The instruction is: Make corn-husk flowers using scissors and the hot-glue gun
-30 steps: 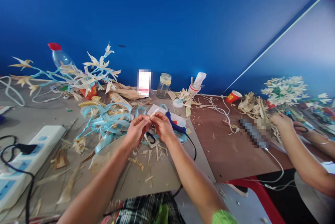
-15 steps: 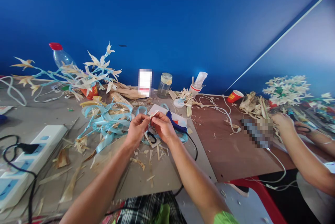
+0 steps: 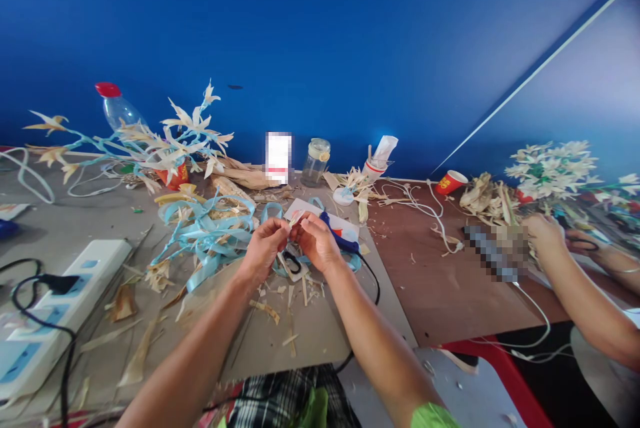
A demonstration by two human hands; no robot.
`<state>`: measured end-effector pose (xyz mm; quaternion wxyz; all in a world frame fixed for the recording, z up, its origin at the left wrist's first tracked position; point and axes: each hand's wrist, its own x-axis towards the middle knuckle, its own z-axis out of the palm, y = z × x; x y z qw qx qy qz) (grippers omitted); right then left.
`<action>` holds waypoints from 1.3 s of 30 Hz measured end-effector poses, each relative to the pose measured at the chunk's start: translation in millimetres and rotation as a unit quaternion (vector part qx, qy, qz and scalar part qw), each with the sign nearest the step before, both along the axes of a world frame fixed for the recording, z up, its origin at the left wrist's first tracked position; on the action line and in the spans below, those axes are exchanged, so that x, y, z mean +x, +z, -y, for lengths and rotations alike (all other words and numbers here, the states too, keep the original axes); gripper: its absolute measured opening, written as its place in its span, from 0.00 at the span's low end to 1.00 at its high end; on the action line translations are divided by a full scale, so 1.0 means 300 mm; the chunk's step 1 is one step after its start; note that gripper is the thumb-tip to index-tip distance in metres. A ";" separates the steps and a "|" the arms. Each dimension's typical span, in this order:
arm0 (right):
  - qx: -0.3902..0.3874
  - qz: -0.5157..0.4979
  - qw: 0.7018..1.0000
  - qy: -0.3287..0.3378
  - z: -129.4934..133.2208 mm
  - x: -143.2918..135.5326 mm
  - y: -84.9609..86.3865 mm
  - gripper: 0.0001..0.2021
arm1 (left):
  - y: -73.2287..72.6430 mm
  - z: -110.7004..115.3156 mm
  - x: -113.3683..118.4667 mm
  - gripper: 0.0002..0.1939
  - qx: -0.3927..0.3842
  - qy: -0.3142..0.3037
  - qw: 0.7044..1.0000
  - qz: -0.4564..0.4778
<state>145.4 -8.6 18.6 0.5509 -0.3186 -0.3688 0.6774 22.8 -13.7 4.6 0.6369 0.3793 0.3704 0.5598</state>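
My left hand (image 3: 266, 245) and my right hand (image 3: 316, 240) meet over the middle of the table, fingertips pinched together. Between them is a small pale piece of corn husk (image 3: 294, 220), mostly covered by the fingers. Just below the hands lie black-handled scissors (image 3: 291, 261). Behind my right hand a blue glue gun (image 3: 340, 235) rests on a white card (image 3: 305, 207). Light blue ribbon (image 3: 200, 275) is heaped to the left of my left hand. Husk scraps (image 3: 267, 310) are scattered nearer to me.
A power strip (image 3: 75, 308) with a black plug stands at the left. Husk flowers (image 3: 193, 120) on blue stems, a clear jar (image 3: 316, 163) and a red paper cup (image 3: 451, 181) line the wall. At the right, a co-worker's hands (image 3: 543, 238) work beside a pixelated dark device (image 3: 485, 248).
The fingers of my right hand have shifted and curled around the husk piece, which shows at a different angle. The camera view has moved slightly.
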 end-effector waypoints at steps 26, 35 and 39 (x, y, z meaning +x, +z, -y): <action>0.016 0.201 0.975 -0.091 -0.015 0.047 0.006 0.11 | 0.020 0.018 0.005 0.05 0.087 0.049 0.959 -0.266; 0.000 0.182 0.980 -0.086 -0.023 0.054 0.002 0.09 | 0.033 0.022 -0.002 0.07 0.101 0.026 0.937 -0.334; -0.007 0.177 0.980 -0.091 -0.029 0.053 -0.006 0.09 | 0.023 0.020 -0.001 0.07 0.100 0.023 0.939 -0.328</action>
